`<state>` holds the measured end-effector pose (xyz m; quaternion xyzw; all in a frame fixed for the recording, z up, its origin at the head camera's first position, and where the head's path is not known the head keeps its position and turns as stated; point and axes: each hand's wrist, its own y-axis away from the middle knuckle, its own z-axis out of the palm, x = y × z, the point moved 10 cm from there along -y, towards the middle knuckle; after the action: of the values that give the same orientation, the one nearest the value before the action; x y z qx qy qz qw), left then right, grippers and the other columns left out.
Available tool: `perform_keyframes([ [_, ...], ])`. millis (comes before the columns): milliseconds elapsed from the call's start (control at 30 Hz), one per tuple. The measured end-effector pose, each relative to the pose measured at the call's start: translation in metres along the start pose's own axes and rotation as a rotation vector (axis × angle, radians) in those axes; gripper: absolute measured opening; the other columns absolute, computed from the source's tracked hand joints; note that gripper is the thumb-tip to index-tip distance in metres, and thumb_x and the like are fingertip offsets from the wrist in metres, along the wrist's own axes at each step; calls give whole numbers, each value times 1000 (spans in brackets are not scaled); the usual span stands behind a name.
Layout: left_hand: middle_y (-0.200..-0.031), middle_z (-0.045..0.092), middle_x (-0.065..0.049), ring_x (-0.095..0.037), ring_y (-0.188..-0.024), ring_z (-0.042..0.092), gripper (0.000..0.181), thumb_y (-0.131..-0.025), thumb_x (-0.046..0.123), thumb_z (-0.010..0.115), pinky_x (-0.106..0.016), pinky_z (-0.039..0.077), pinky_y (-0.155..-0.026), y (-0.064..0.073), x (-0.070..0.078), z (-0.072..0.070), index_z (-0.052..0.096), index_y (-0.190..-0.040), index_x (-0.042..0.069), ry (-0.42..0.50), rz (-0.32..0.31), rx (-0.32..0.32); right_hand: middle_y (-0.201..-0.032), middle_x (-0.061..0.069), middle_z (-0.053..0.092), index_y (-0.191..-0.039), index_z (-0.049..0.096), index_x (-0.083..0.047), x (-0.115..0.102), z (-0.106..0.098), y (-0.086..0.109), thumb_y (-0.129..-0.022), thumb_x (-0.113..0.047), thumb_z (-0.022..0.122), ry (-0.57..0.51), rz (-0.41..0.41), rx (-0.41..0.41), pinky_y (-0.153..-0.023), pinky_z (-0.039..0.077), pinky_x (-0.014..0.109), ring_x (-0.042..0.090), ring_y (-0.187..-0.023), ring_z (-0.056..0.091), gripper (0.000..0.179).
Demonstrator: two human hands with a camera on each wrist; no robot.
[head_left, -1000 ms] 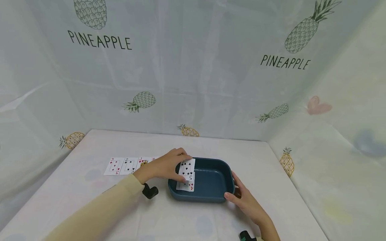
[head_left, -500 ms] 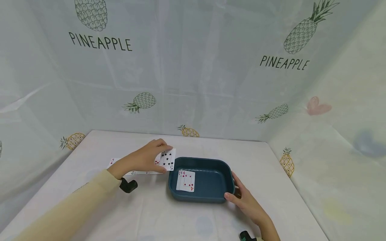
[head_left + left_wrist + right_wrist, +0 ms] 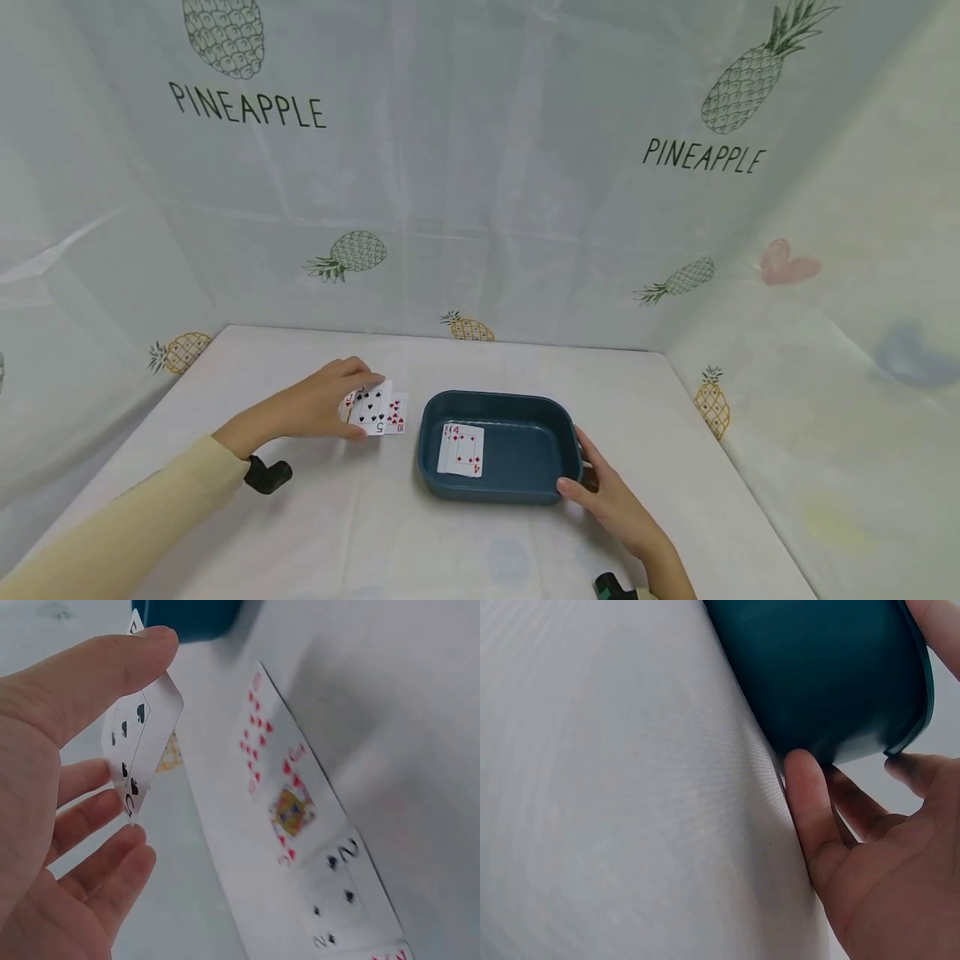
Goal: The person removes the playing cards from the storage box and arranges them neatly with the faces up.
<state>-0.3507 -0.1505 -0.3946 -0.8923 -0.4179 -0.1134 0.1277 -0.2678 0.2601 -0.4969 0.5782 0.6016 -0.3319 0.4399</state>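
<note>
My left hand [image 3: 315,406] pinches a five of spades [image 3: 371,407] between thumb and fingertips, over the row of face-up cards. In the left wrist view the card [image 3: 129,742] stands tilted above the table. A ten of hearts [image 3: 397,414] lies partly covered at the row's right end. Beyond it in the row are a jack of hearts [image 3: 291,811] and a two of spades [image 3: 341,889]. At the right end of a dark blue rectangular dish [image 3: 525,450], my right hand [image 3: 618,512] grips its front corner. A four of diamonds [image 3: 467,450] tops a small pile inside the dish.
A white cloth covers the table [image 3: 442,550]. Behind it hangs a pineapple-print sheet [image 3: 480,208], with similar sheets at both sides. Black straps with cameras, such as the left one [image 3: 267,475], sit on both wrists.
My left hand has carried the five of spades out of the dish and leftward over the card row, uncovering the four of diamonds. My right hand and the dish have stayed put.
</note>
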Motion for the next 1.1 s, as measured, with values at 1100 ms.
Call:
perform_keyframes([
  [1100, -129, 60, -6, -28, -114, 56, 87, -74, 40, 97, -53, 50, -98, 86, -139, -7, 63, -145, 4, -35, -209, -34, -161, 19, 42, -171, 19, -32, 3, 1, 0, -100, -27, 74, -24, 6, -17, -100, 54, 41, 32, -133, 58, 89],
])
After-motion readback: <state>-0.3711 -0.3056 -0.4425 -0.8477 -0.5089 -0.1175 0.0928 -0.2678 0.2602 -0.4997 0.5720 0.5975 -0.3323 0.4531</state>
